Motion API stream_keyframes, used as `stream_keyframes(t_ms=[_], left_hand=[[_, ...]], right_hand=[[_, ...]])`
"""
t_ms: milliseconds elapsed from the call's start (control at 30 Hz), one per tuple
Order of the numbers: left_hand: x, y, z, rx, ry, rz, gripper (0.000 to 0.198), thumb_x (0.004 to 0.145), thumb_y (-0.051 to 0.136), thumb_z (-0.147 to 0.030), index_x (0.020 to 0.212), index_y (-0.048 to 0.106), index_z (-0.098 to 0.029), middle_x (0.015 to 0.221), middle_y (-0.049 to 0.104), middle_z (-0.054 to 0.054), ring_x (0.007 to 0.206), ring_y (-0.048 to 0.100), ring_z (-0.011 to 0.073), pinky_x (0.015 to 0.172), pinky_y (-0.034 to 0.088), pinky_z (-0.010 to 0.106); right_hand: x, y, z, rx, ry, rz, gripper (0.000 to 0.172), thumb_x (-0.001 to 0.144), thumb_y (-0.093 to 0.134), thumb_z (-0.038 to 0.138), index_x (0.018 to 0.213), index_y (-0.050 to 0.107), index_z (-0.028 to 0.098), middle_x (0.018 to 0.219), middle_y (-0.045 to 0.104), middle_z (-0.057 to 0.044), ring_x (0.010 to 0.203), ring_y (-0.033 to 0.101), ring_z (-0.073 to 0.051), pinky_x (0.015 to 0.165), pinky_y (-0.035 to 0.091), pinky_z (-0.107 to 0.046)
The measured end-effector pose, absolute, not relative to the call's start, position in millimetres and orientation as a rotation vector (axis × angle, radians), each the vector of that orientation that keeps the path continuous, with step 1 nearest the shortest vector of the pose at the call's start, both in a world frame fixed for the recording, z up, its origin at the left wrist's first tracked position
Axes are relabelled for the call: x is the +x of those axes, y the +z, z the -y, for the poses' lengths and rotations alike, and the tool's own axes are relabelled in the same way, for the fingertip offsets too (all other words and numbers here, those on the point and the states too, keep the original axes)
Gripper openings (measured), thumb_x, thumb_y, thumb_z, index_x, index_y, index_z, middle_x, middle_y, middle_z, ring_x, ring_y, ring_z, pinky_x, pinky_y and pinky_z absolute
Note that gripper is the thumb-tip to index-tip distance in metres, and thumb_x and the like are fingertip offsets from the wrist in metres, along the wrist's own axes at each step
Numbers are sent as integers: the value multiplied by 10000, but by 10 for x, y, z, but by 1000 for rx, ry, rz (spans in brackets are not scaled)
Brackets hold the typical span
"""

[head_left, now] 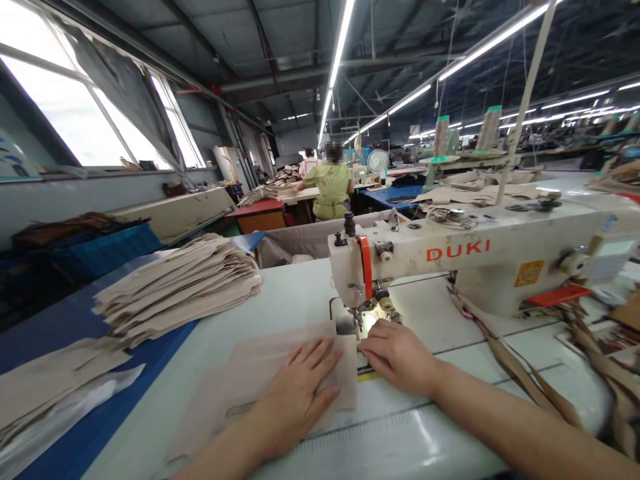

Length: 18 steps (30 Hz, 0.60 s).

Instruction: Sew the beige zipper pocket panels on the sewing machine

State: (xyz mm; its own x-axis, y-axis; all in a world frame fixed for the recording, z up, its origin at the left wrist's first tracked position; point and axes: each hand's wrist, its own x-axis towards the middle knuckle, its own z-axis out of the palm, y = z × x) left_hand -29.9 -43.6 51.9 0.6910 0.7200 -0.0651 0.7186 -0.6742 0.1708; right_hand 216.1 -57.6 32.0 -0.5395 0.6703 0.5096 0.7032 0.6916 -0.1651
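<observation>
A beige fabric piece (250, 363) lies on the pale table of a white sewing machine (410, 250) marked DUKI. My left hand (300, 387) rests flat on the fabric, fingers spread and pointing at the machine's needle area. Close to the presser foot, my right hand (397, 353) has its fingers curled together at the fabric's right edge; what its fingertips pinch, if anything, is too small to make out. A lamp lights the spot under the machine head.
Stacked beige fabric pieces (185, 287) sit at the left, more (55, 380) on a blue surface (115, 420). Brown straps (515, 367) lie right of the machine. Thread cones (440, 139) stand behind it. A person in a yellow-green top (333, 190) sits further back.
</observation>
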Motion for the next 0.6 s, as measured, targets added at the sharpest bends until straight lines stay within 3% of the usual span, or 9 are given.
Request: stream_keyframes(t_ms=[133,300,433,600], left_hand=[[-205,451,490,2677,-54,-1340,594,977,412,-492,1519,366,-252,1594,280,103,1468,262,329,1146,244,614],[-155,380,469,2689,44,-1380,584,961,461,-465,1503,400,-256,1575,323,119,1452,300,341,1135,261,617],[-160,385,521,2646,124,-1401,580,941,509,-469,1473,452,-246,1572,333,125,1447,307,354,1136,263,627],[-495,476,628,2742,625,-1316,386,965,482,-329,1316,611,-234,1445,541,98,1354,470,259,1167,306,517]], right_hand=[[2110,372,656,-871,-24,2441,188,953,484,214,921,665,173,808,623,-64,789,536,-201,737,430,-306],[2066,371,672,-821,18,2539,190,928,502,215,839,667,185,788,607,-54,745,517,-191,713,428,-302],[2070,347,687,-827,90,2512,205,944,476,217,879,668,186,796,607,-58,764,521,-196,726,429,-308],[2117,310,745,-874,180,2460,294,1003,405,204,898,678,179,802,608,-68,786,552,-192,711,431,-305]])
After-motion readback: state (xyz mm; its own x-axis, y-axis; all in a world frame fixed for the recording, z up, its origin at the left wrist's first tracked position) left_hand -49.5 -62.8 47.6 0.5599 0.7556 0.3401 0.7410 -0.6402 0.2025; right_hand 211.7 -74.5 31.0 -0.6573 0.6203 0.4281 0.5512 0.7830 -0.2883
